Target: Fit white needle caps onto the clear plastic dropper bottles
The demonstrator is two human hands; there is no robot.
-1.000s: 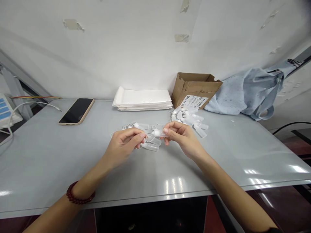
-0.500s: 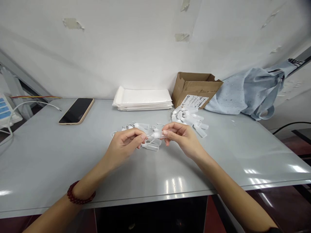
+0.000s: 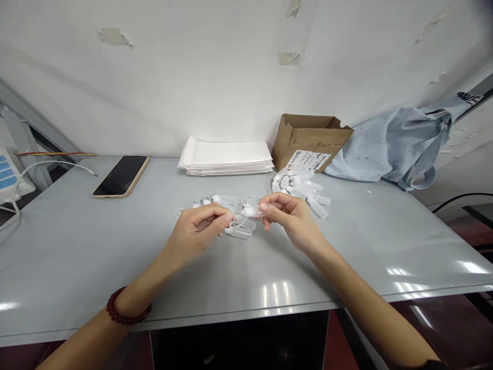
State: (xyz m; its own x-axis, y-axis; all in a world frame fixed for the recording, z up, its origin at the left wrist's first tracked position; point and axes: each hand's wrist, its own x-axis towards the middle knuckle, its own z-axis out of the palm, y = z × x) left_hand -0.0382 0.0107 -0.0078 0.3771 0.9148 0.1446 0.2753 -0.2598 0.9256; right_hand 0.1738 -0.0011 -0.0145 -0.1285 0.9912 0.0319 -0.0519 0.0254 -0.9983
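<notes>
Between the thumb and fingers of my right hand (image 3: 295,218) is a small translucent squeeze bottle (image 3: 251,211), lying sideways with its white collar and thin tip toward the left. My left hand (image 3: 198,231) is closed in a pinch at the thin white cap strap (image 3: 242,222) that loops from the collar; the strap's end is hidden by the fingertips. Beneath and behind both hands lie several similar bottles (image 3: 239,233), partly covered by my left fingers. Just past my right hand is a second heap of bottles (image 3: 318,208) with white collars and straps.
At the wall stand a stack of white envelopes (image 3: 231,153) and an open cardboard box (image 3: 319,139). A light blue bag (image 3: 385,144) leans right of the box. A phone (image 3: 121,176) and a white cable (image 3: 65,162) lie on the left of the grey table (image 3: 115,246).
The bottle and my right hand have shifted very slightly to the right. The strap between the hands now shows more of its loop. Everything else is still.
</notes>
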